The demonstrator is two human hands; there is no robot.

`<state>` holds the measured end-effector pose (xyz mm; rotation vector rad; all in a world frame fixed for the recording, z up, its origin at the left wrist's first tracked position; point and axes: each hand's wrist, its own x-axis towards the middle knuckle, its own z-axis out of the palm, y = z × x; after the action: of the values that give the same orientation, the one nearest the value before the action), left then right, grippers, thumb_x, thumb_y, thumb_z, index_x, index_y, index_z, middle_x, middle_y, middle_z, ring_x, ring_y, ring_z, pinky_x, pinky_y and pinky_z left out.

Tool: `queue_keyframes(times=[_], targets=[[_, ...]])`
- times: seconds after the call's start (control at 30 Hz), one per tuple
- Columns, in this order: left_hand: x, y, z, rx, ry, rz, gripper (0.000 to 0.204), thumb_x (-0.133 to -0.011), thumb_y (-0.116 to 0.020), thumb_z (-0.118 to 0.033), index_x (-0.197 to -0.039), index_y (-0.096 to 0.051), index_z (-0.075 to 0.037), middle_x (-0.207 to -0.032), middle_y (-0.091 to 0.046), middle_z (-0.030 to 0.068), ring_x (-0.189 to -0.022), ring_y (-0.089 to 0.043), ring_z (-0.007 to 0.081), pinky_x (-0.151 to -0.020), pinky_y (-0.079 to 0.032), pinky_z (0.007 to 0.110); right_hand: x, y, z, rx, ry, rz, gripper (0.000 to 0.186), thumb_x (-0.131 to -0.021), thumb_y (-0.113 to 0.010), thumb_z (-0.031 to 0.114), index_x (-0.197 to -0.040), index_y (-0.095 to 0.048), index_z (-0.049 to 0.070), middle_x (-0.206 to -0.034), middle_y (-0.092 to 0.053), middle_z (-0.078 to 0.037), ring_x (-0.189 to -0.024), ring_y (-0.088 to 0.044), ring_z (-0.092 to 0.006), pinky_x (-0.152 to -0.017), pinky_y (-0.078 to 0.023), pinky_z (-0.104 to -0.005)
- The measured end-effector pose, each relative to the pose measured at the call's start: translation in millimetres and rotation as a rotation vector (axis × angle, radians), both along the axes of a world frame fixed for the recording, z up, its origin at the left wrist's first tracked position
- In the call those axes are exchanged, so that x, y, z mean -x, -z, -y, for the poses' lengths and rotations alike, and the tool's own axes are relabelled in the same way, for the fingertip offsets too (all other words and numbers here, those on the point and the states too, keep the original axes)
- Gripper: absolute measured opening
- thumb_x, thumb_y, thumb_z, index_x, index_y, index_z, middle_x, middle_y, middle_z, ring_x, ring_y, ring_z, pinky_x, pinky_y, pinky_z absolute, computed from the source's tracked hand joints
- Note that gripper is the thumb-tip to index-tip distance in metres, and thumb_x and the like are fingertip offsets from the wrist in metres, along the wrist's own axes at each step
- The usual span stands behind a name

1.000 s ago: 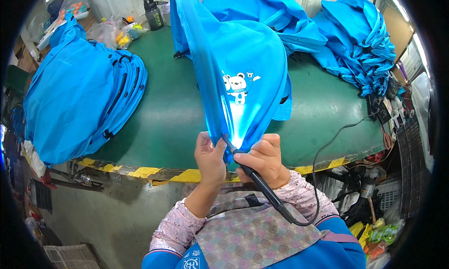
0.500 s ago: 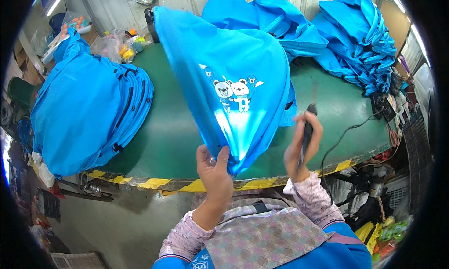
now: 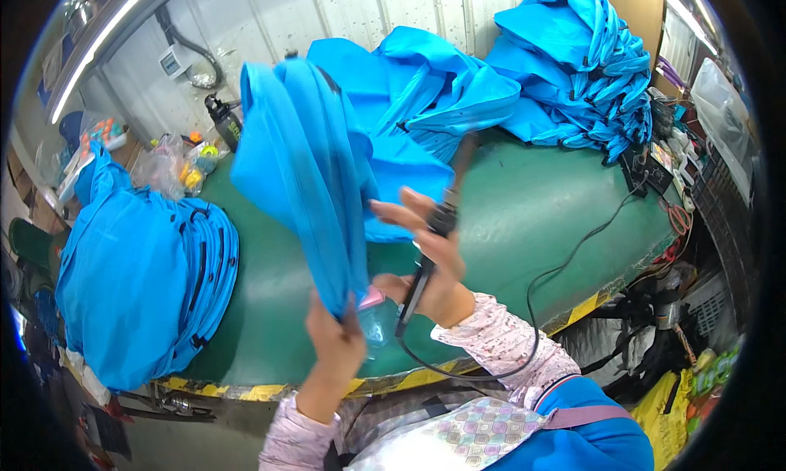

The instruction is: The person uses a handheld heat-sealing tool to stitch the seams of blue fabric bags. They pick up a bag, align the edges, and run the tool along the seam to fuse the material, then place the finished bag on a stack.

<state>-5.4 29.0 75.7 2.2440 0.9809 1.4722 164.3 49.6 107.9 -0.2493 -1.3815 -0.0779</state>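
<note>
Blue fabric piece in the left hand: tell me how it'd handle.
The blue fabric piece is probably light, since the left hand grips it only at one narrow end. It likely folds easily, given its long creases.

A white ribbed wall (image 3: 274, 20) rises behind a green table (image 3: 524, 205).

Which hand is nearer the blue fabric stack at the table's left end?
Left. The left hand is to the right of the blue fabric stack, apart from it; the right hand, holding a soldering iron, is farther right.

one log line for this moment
left hand: gripping blue fabric | right hand: holding black tool | cord: running across green table
</note>
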Motion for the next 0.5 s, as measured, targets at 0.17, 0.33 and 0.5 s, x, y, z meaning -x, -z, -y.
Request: queue_keyframes(times=[0.17, 0.33, 0.5], targets=[[-47.8, -74.5, -113.1, -0.225, 0.068, -0.112, 0.042, -0.089, -0.062, -0.006, -0.129, -0.053, 0.004, -0.110, -0.065, 0.0272, -0.099, -0.066, 0.0423, -0.084, -0.050, 0.043, -62.2, 38.4, 7.7, 0.050, 0.437, -0.028, 0.060, -0.091, -0.071, 0.025, -0.136, -0.034, 0.010, -0.133, -0.048, -0.032, -0.110, -0.063, -0.0389, -0.099, -0.044, -0.0514], [-136.1, -140.8, -216.5, -0.211, 0.156, -0.268, 0.052, -0.087, -0.067, -0.014, -0.133, -0.049, 0.002, -0.118, -0.062, 0.0290, -0.109, -0.060, 0.0454, -0.091, -0.049, 0.043, -80.1, 65.5, 12.2, 0.190, 0.462, -0.093, 0.055, -0.094, -0.065, 0.019, -0.136, -0.031, 0.007, -0.133, -0.047, -0.027, -0.101, -0.066, -0.0315, -0.097, -0.045, -0.0506], [-222.6, -102.8, -295.0, -0.118, 0.151, -0.470, 0.069, -0.084, -0.073, -0.033, -0.141, -0.045, -0.005, -0.131, -0.058, 0.0250, -0.119, -0.057, 0.0412, -0.099, -0.046, 0.045, -87.0, 71.9, 14.5, 0.386, 0.538, -0.043, 0.049, -0.096, -0.061, 0.020, -0.134, -0.033, 0.007, -0.095, -0.070, -0.013, -0.113, -0.056, -0.0324, -0.101, -0.038, -0.0497]])
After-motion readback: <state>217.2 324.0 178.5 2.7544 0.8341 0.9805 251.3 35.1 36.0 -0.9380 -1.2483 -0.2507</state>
